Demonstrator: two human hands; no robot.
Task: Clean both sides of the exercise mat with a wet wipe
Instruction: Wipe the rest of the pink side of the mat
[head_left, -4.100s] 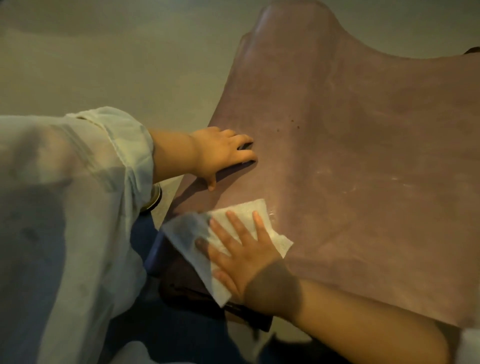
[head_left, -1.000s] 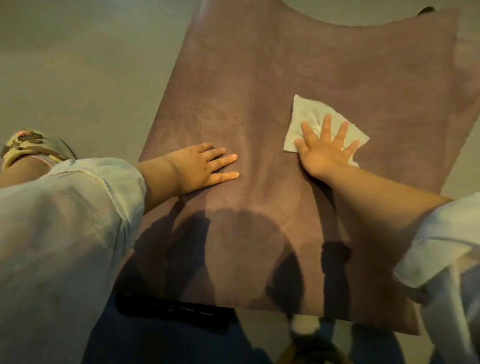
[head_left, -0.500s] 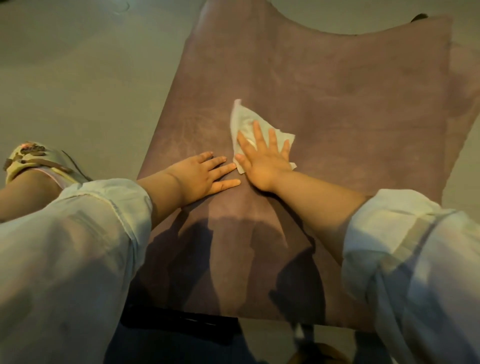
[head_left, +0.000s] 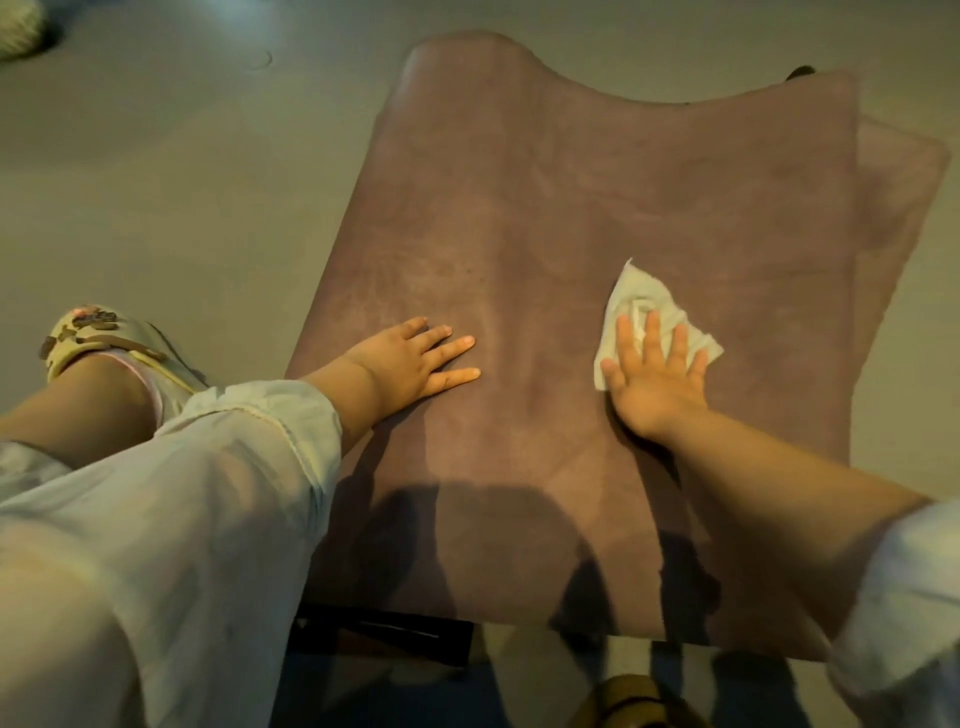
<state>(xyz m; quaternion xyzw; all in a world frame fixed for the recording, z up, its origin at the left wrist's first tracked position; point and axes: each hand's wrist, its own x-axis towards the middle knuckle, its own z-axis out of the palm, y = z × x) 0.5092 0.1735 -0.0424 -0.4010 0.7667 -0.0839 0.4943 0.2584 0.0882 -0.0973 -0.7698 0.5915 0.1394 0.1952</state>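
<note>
Mat (head_left: 597, 218), a dusty purple-brown exercise one, lies spread across a grey floor (head_left: 182, 171) and fills the middle of the view, seen from above by the person who leans over it. On its right half the right hand (head_left: 655, 382) lies palm down with its fingers (head_left: 652, 338) straight and fanned, pressing a crumpled white wet wipe (head_left: 641, 306) flat against the surface. The wipe shows beyond the fingertips and to either side of the hand, one corner pointing away from the person. To the left, near the mat's left edge, the left hand (head_left: 410, 364) also rests flat on the mat, fingers straight and close together, pointing to the right and holding nothing. The two hands are well apart, with bare mat between them.

Both forearms are bare up to loose, pale sleeves; the left sleeve (head_left: 171, 509) fills the lower left of the view. Dark shadows of the person fall on the near part of the mat. The far edge of the mat curves upward at its left corner, and a second layer of the same material shows under its right edge. On the floor to the left, a foot in a pale patterned sandal (head_left: 98, 338) stands beside the mat.
</note>
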